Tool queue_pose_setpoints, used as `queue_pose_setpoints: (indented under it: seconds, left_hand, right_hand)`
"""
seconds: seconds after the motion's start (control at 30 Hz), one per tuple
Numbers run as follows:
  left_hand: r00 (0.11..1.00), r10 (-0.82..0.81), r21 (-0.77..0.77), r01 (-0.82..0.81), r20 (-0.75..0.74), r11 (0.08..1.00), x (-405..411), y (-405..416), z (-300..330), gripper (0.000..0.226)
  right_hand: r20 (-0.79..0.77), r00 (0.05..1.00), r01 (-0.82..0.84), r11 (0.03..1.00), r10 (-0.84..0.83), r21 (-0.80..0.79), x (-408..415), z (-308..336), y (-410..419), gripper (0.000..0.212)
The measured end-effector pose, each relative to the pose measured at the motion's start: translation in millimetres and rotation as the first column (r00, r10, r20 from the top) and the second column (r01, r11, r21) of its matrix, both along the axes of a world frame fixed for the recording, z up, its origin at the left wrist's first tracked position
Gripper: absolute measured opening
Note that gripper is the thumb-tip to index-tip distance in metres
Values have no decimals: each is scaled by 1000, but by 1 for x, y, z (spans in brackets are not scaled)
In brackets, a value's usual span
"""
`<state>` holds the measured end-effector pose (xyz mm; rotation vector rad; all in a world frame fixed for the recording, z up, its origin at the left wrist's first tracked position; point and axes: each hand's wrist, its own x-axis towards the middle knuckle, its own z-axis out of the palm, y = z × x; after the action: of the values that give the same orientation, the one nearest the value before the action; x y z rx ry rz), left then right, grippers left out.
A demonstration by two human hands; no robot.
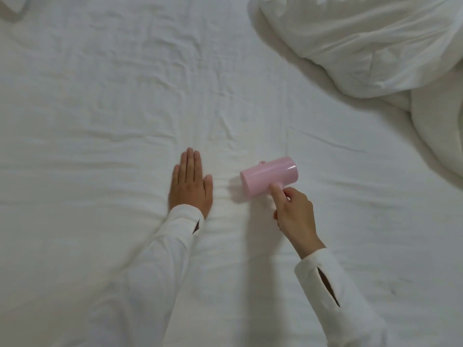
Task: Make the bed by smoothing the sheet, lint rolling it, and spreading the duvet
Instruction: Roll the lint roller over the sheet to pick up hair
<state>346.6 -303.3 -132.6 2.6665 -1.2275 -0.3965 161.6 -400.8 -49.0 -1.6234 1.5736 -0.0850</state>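
A white sheet (125,108) covers the whole bed, creased in its middle and upper part. My left hand (190,181) lies flat on the sheet, fingers straight and together, pointing away from me. Just to its right, my right hand (294,214) grips the handle of a pink lint roller (268,175), index finger stretched along the handle up to the pink cylinder. The roller's head rests on the sheet. The handle itself is hidden inside my fist. The white duvet (363,46) lies bunched up at the upper right.
A white fabric corner, perhaps a pillow (12,5), shows at the top left edge. The duvet's bulk runs down the right edge of the bed. Both my arms wear white long sleeves.
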Motion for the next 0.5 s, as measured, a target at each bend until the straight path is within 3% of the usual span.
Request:
queue_pose_setpoints:
  seconds: [0.13, 0.27, 0.4, 0.5]
  left_hand:
    - [993, 108, -12, -107, 42, 994, -6, 11, 1, 77]
    - [992, 102, 23, -104, 75, 994, -6, 8, -3, 82]
    - [991, 104, 61, -110, 87, 992, -6, 7, -8, 81]
    - [993, 84, 104, -93, 87, 990, -3, 7, -7, 80]
  right_hand:
    - [-12, 993, -121, 993, 121, -6, 35, -5, 4, 51]
    - [-85, 964, -258, 964, 252, -58, 96, -23, -22, 46]
    - [-71, 958, -280, 959, 277, -38, 165, -30, -60, 46]
    - [-28, 966, -258, 966, 257, -23, 164, -31, -60, 43]
